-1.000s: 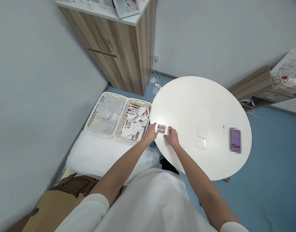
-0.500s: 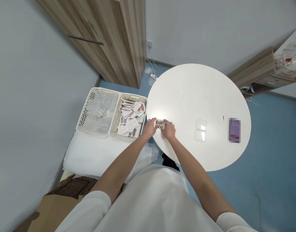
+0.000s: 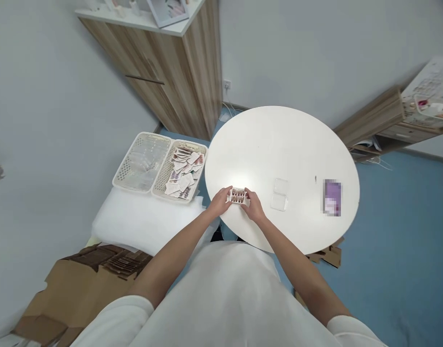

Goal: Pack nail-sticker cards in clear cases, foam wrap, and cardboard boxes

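A small white card of press-on nails, brown and set in two rows, is held just above the near left part of the round white table. My left hand grips its left edge, thumb and fingers closed on it. At the opposite edge, my right hand pinches the card too. To the right of my hands lies an unfolded clear plastic case with two halves. Whether the card touches the tabletop I cannot tell.
Left of the table, a white basket holds many nail cards, beside another basket of clear plastic cases. A blurred purple item lies at the table's right. Cardboard boxes stand at lower left, and a wooden cabinet behind.
The camera view has shifted, showing more of the cabinet top. Both hands still hold the nail card, which now sits farther in from the table's left edge.
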A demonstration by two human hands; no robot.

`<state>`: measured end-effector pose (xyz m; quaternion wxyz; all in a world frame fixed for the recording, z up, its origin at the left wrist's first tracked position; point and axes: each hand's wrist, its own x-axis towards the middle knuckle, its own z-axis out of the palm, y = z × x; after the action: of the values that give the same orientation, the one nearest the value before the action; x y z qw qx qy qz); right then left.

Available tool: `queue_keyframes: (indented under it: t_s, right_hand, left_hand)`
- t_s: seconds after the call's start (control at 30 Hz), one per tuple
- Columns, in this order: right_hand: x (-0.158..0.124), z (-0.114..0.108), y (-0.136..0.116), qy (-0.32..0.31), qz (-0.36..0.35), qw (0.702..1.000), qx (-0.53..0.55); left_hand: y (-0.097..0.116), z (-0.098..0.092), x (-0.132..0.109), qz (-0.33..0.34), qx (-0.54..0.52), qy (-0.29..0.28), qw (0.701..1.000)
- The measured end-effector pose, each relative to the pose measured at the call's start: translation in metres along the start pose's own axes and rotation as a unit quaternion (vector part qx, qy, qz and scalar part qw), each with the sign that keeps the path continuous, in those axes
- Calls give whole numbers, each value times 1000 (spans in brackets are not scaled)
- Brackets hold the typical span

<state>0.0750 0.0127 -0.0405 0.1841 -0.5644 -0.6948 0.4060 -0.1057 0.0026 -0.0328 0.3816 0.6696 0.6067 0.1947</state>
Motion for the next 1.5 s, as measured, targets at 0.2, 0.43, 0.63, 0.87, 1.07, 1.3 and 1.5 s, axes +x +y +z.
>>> queue_keyframes:
  t_s: [0.2,0.43,0.63,0.87,1.07,1.3,1.5]
  right_hand:
    - [-51,-53,47,27,28,999,-12]
    - [-79,-95,92,45,54,997,-23]
    - [-72,-107,111,20,60,998,-24]
    - [-52,-113,121,6,77,997,-14]
    - [-38,-116,122,-11,79,997,8]
    - [-37,-110,118,-2,114,992,-48]
    - [-39,-107,116,8,124,990,-63]
  left_hand:
    - [54,50,11,50,13,-70,996]
    - [94,89,24,80,82,-120,986]
    - [103,101,37,71,156,-131,977]
    - [106,109,56,38,188,-137,972]
    - [104,114,68,16,170,-144,975]
    - [98,119,70,19,151,-140,978]
    - [95,124,64,3,117,-132,984]
